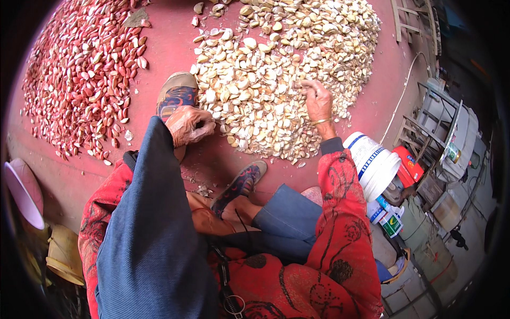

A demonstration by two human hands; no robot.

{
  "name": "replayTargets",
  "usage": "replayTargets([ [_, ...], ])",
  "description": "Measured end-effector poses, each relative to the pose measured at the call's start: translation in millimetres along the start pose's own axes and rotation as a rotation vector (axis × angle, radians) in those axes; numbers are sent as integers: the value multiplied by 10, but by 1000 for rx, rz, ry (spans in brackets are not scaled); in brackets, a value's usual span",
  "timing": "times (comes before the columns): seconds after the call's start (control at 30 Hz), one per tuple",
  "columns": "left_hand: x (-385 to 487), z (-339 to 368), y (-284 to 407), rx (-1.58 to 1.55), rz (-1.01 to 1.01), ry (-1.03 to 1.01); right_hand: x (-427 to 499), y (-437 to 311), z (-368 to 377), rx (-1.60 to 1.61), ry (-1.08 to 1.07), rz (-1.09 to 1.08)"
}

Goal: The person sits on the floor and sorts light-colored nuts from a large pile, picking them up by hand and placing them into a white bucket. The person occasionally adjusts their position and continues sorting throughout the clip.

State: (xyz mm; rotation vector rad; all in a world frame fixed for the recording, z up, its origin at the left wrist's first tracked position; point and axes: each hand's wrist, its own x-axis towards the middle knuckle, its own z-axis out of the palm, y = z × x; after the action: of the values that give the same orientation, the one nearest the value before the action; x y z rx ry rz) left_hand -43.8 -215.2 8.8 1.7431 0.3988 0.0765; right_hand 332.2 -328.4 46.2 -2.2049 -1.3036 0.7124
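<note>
A broad heap of pale garlic cloves [255, 91] lies on the red ground sheet [167, 24] in front of me. Over the heap's right side is my right hand [318, 101], its fingers bent towards the cloves; whether they pinch one is not clear. My left hand [190, 125] is curled beside my raised knee, by the heap's left edge and in front of one patterned shoe [177, 93]. What its fingertips hold, if anything, is hidden. Further left spreads a second heap of reddish-pink cloves [89, 75].
My other shoe [243, 181] rests close to the heap's near edge. White plastic buckets [370, 163] and a red box [408, 165] stand at right, near a metal frame [442, 115]. On the left are a pink basin [24, 191] and a yellowish bucket [65, 253].
</note>
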Motion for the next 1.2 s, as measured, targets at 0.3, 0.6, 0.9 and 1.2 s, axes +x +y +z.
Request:
replayTargets([
  [0.3,15,-21,35,0,0,-18,649,307,-141,-131,323,-77],
  [0.6,18,-38,68,-37,-7,7,781,409,-64,-502,300,-209],
  [0.9,19,-26,56,-32,15,14,312,333,30,-94,148,-22],
  [1.2,25,-51,92,-16,-6,-12,255,620,-33,175,302,160],
])
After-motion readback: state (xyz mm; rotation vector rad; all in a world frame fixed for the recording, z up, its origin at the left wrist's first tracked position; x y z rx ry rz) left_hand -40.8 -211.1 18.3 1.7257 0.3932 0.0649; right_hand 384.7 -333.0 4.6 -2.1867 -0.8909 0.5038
